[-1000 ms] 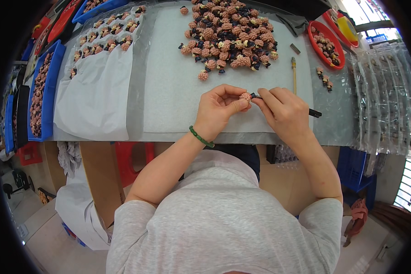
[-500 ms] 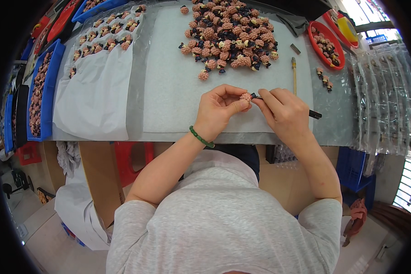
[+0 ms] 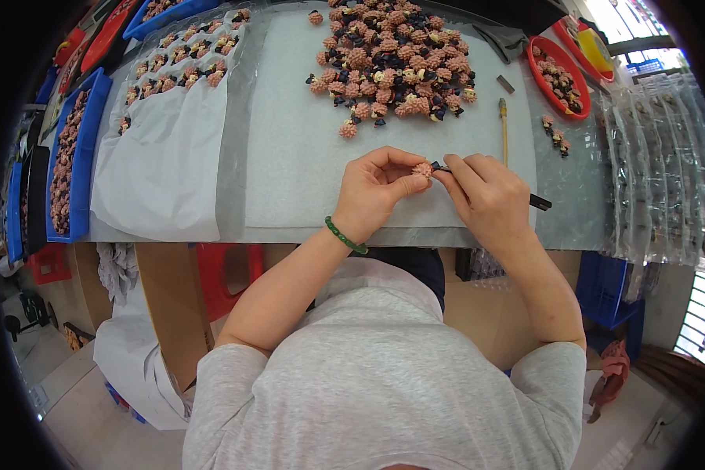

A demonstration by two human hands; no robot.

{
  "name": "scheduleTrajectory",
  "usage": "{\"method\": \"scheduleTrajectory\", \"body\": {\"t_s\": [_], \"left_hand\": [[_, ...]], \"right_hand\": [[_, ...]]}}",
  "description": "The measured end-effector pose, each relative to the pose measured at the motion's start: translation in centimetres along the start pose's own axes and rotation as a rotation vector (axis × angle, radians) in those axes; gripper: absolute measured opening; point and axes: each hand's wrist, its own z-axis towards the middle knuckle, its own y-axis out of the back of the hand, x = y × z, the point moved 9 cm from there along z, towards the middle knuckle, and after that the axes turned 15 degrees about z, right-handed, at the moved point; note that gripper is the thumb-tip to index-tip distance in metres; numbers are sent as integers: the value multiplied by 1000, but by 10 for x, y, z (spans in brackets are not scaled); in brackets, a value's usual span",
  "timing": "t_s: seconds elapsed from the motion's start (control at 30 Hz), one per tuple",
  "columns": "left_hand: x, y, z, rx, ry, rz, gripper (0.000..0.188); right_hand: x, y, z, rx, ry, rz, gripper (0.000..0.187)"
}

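Note:
Over the near part of the white sheet, my left hand (image 3: 377, 182) pinches a small figurine (image 3: 422, 170) between thumb and fingertips. It has a bumpy pink head and a dark blue body that points right. My right hand (image 3: 489, 192) is closed round a slim black-handled tool (image 3: 540, 202), whose back end sticks out past the palm. The tool's thin front end meets the figurine's dark part; its exact tip is too small to make out. Beyond both hands lies a large heap of like figurines (image 3: 392, 63).
To the left, figurines stand in rows on a white cloth (image 3: 160, 164), beside a filled blue tray (image 3: 78, 192). Rightward are a thin wooden-handled brush-like stick (image 3: 504, 129), a small grey bar (image 3: 506, 84), a red bowl of figurines (image 3: 536, 78), and stacked clear plastic trays (image 3: 658, 172).
The back end of the black-handled tool has dipped slightly toward me as my right hand shifts a little. My left hand keeps its pinch on the figurine almost in place.

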Motion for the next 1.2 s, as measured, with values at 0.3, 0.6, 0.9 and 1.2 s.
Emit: {"method": "scheduleTrajectory", "body": {"t_s": [0.3,0.6,0.9,1.2], "left_hand": [[0,0,0,-11,32,-23,18],[0,-1,0,4,16,21,17],[0,0,-1,1,16,-4,18],[1,0,-1,9,24,24,18]], "right_hand": [[2,2,-1,-36,30,8,17],[0,1,-2,-31,-35,-2,16],[3,2,-2,-45,27,-10,17],[1,1,-1,-36,-16,-26,17]]}}
